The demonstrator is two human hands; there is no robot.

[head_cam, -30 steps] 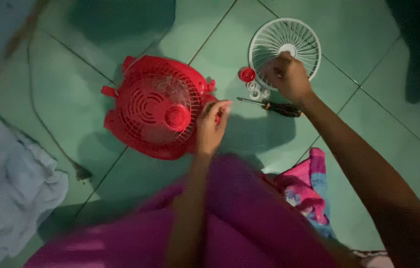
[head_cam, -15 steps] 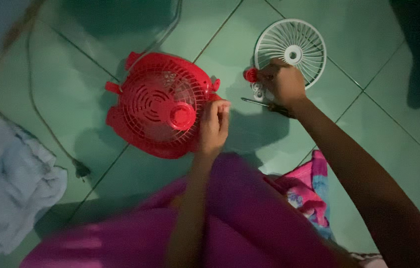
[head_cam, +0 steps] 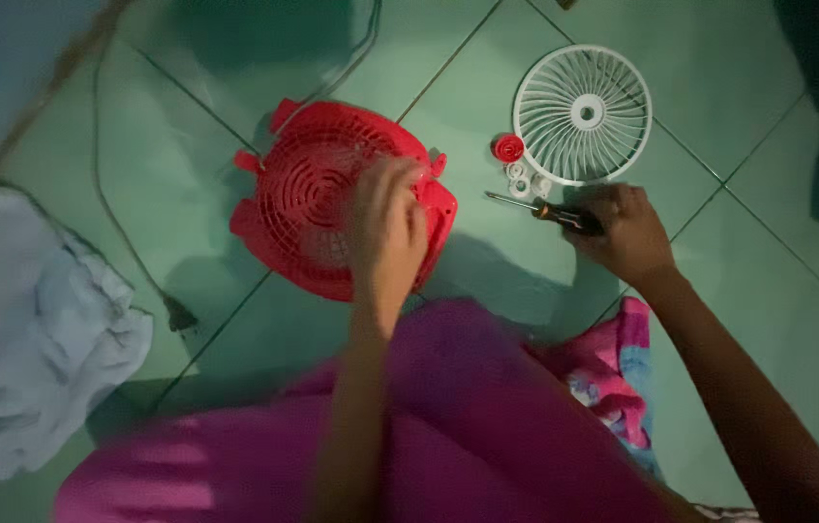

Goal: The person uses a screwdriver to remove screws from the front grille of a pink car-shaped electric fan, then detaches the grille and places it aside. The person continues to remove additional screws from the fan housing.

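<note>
A red plastic fan housing with a round slatted grille (head_cam: pixel 318 199) lies flat on the floor, grille face up, with small tabs sticking out along its rim. The left hand (head_cam: pixel 387 232) rests over the grille's right half, fingers curled down onto it; motion blur hides whether they pinch anything. Just right of the housing, the right hand (head_cam: pixel 627 230) closes around the dark handle of a slim screwdriver (head_cam: pixel 537 208), which lies nearly level on the floor, its long axis running left to right and its metal tip pointing left toward the housing. Beyond that hand sit a small red cap (head_cam: pixel 507 148), a few pale rings (head_cam: pixel 526 180) and a white round plastic fan guard (head_cam: pixel 582 113). The surface is a dim green tiled floor (head_cam: pixel 739 291); a pale crumpled cloth (head_cam: pixel 32 329) lies far left.
</note>
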